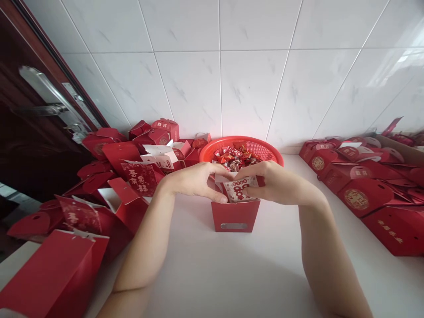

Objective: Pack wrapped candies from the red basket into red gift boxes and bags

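Observation:
A red box (236, 216) with a slot-like window low on its front stands upright on the white table (212, 265), its top open. In its mouth sits a white packet with red print (236, 191). My left hand (198, 180) is at the box's left rim, thumb at the front edge and fingers bent over the opening. From the right, my right hand (276, 183) has its thumb and fingers around the packet's right part. Just behind the box is a red plastic basket (274, 152) of wrapped candies (233, 157).
Red boxes (132, 176), some with flaps up, crowd the left side. More closed-looking red boxes (357, 194) line the right, beside a cardboard carton (394, 148). Behind is a tiled wall (251, 88); a dark door with a metal handle (49, 108) stands at the far left.

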A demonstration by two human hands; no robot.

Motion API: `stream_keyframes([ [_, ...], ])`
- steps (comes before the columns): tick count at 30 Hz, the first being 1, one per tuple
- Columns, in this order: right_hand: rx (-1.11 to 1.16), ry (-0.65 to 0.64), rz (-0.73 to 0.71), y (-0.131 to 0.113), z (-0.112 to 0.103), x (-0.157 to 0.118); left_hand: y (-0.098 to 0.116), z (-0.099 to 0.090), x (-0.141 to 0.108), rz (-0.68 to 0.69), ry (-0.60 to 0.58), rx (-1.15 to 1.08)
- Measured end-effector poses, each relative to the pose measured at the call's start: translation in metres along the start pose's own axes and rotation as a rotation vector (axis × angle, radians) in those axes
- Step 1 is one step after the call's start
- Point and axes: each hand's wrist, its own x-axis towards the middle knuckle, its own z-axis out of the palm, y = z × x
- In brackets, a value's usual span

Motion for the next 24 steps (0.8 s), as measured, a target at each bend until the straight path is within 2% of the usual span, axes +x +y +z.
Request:
stream_keyframes([
  [3, -0.061, -0.084, -0.073, -0.006, 0.008, 0.004, 0.003, -0.001, -0.001, 0.013, -0.019, -0.014],
  [5, -0.059, -0.094, -0.090, -0.010, 0.012, 0.007, 0.003, -0.001, -0.001, 0.004, -0.022, -0.024],
  [10, -0.062, -0.024, -0.026, -0.008, 0.016, 0.011, -0.007, -0.003, 0.004, 0.029, -0.017, -0.054],
  [14, -0.074, 0.045, 0.028, 0.000, 0.008, 0.013, -0.013, -0.002, 0.010, 0.098, 0.029, -0.036],
  [16, -0.065, -0.031, 0.047, 0.001, 0.000, 0.016, -0.014, -0.001, 0.010, 0.113, 0.024, -0.010],
  [20, -0.190, -0.285, 0.125, -0.005, -0.019, 0.032, -0.016, -0.001, 0.010, 0.095, -0.013, 0.041],
  [24, -0.300, -0.517, 0.135, -0.012, -0.033, 0.055, -0.021, -0.005, 0.011, 0.110, -0.055, 0.029],
])
